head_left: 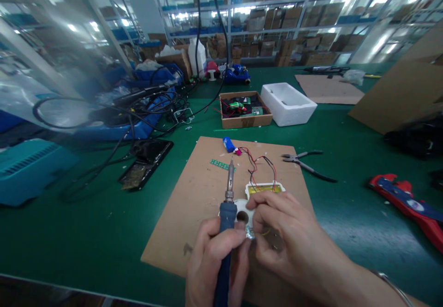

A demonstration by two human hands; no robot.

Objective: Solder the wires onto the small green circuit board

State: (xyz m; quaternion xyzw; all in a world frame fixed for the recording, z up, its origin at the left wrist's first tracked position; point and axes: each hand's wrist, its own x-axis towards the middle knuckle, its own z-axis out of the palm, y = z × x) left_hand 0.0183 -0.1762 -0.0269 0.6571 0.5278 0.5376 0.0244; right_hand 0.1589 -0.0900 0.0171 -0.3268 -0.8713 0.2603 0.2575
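Observation:
My left hand (212, 261) is wrapped round the blue handle of a soldering iron (228, 196), whose metal tip points up and away from me. My right hand (287, 233) is closed on a small white plastic part (242, 212) with a round hole, and pinches something small and shiny at its near edge. Just beyond it lies a white housing with a yellow insert (265, 188), from which red and black wires (258, 166) run to a small blue battery (228, 144). A green strip of circuit boards (219, 163) lies beside the iron's tip. All rest on a brown cardboard sheet (183, 210).
Pliers (306, 163) lie right of the cardboard on the green table (346, 214). Behind are a cardboard box of parts (245, 110), a white foam tray (288, 104), tangled black cables (138, 117), a teal device (27, 168) and a red-and-blue toy (408, 201).

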